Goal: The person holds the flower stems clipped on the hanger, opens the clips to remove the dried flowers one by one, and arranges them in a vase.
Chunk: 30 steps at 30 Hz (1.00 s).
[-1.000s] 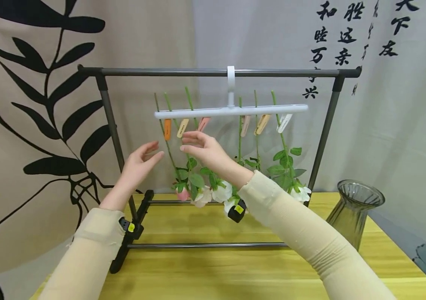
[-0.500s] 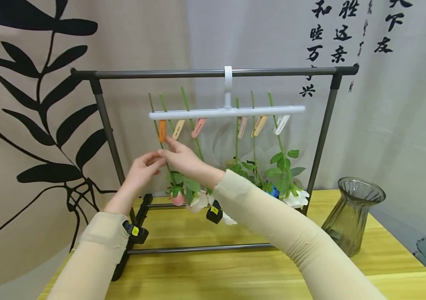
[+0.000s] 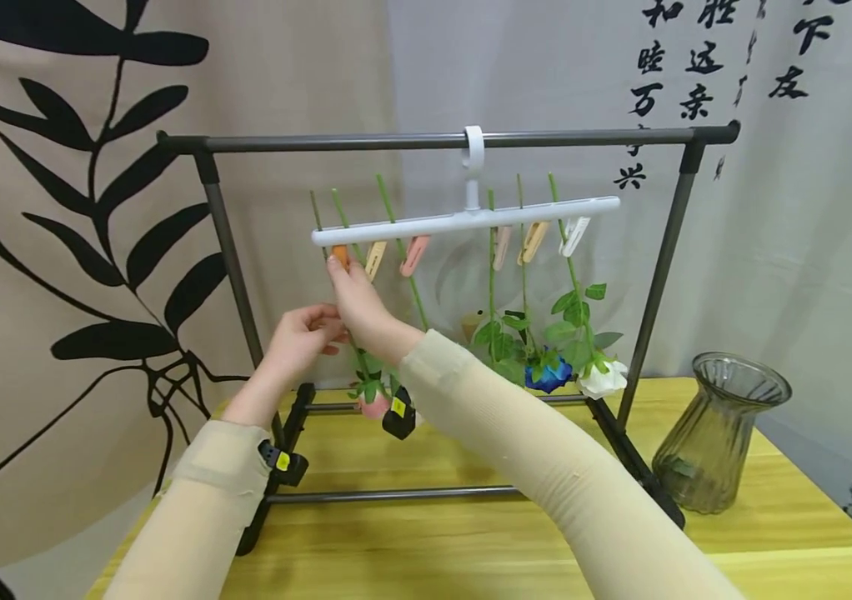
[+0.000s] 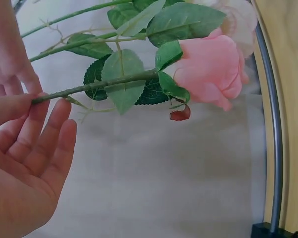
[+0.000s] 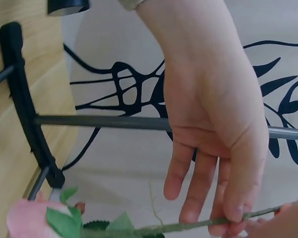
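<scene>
A white hanger bar (image 3: 433,226) hangs by its hook from a dark rack, its left end tilted lower. Small coloured clothespins on it hold upside-down artificial flowers. My right hand (image 3: 368,310) reaches up to the leftmost one, an orange clothespin (image 3: 340,253), and holds it by its lower end. Just below, my left hand (image 3: 304,340) is at the stem of the pink rose (image 3: 374,405). In the left wrist view, the left thumb and forefinger pinch that stem (image 4: 89,88), above the pink bloom (image 4: 208,69). The right fingertips are hidden in the right wrist view.
Beside the held stem hang a cream clothespin (image 3: 375,261) and a pink clothespin (image 3: 414,256). A blue rose (image 3: 548,375) and a white rose (image 3: 603,379) hang at the right. A ribbed glass vase (image 3: 722,437) stands on the wooden table (image 3: 411,542).
My right hand has moved left and up onto the orange clothespin. The left hand has moved right and now pinches the rose stem. The hanger's left end has dipped.
</scene>
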Each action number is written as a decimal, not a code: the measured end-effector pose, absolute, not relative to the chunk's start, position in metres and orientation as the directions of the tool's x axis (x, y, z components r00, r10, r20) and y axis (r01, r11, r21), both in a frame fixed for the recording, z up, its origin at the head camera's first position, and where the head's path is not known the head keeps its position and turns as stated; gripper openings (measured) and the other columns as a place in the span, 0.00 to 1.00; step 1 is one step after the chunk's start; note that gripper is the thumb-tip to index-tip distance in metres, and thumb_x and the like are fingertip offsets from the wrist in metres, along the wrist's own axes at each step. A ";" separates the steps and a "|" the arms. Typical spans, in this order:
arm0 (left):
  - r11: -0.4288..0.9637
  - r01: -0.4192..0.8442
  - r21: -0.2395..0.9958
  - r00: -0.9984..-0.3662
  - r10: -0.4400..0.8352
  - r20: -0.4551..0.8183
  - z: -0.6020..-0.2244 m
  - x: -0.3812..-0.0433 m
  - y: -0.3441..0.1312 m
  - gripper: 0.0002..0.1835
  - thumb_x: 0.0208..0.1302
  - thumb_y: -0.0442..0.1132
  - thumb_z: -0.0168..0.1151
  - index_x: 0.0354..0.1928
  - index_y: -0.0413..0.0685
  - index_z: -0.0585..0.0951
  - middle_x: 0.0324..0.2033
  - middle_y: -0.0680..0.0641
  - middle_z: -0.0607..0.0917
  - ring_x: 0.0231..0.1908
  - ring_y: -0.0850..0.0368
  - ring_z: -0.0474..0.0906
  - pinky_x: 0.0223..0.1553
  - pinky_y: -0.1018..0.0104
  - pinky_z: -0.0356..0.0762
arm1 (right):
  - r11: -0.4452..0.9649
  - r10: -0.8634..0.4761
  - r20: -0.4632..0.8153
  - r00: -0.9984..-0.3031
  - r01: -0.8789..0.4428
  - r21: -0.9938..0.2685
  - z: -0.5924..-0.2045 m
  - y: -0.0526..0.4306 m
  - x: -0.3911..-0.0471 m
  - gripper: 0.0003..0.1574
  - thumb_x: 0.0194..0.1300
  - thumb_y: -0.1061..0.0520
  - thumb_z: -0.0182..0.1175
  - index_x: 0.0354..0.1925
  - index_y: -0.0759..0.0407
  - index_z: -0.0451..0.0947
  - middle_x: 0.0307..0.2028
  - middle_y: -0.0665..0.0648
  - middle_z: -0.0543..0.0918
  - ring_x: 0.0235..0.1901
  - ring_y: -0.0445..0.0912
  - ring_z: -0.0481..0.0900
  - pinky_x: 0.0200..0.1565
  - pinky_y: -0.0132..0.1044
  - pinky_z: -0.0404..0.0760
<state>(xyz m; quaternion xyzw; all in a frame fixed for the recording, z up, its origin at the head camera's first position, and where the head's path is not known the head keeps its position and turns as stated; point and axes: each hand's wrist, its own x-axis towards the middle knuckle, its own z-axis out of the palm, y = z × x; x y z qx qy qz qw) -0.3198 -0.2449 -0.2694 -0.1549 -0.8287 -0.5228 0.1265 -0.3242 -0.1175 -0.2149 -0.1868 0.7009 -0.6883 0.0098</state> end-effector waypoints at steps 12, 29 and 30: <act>0.426 0.386 0.818 -0.921 0.130 0.367 -0.270 -0.313 -0.247 0.16 0.73 0.36 0.53 0.55 0.32 0.77 0.46 0.35 0.83 0.42 0.44 0.82 0.39 0.59 0.82 | -0.285 -0.189 0.174 -0.966 -0.115 -0.952 -0.210 -0.132 -0.324 0.27 0.80 0.47 0.37 0.72 0.50 0.59 0.59 0.57 0.76 0.63 0.54 0.68 0.65 0.51 0.62; 0.543 0.338 0.768 -0.938 0.129 0.322 -0.317 -0.304 -0.261 0.14 0.72 0.36 0.55 0.52 0.32 0.78 0.42 0.35 0.84 0.42 0.40 0.82 0.37 0.57 0.82 | -0.277 -0.203 0.229 -0.952 -0.168 -0.946 -0.211 -0.127 -0.337 0.28 0.80 0.46 0.36 0.73 0.48 0.58 0.55 0.62 0.79 0.60 0.50 0.69 0.65 0.49 0.58; 0.542 0.339 0.769 -0.938 0.125 0.325 -0.319 -0.304 -0.263 0.14 0.72 0.36 0.55 0.52 0.33 0.79 0.42 0.36 0.84 0.41 0.40 0.82 0.36 0.58 0.82 | -0.278 -0.204 0.226 -0.953 -0.164 -0.946 -0.210 -0.127 -0.337 0.28 0.80 0.46 0.36 0.72 0.49 0.59 0.54 0.62 0.79 0.57 0.50 0.71 0.63 0.48 0.61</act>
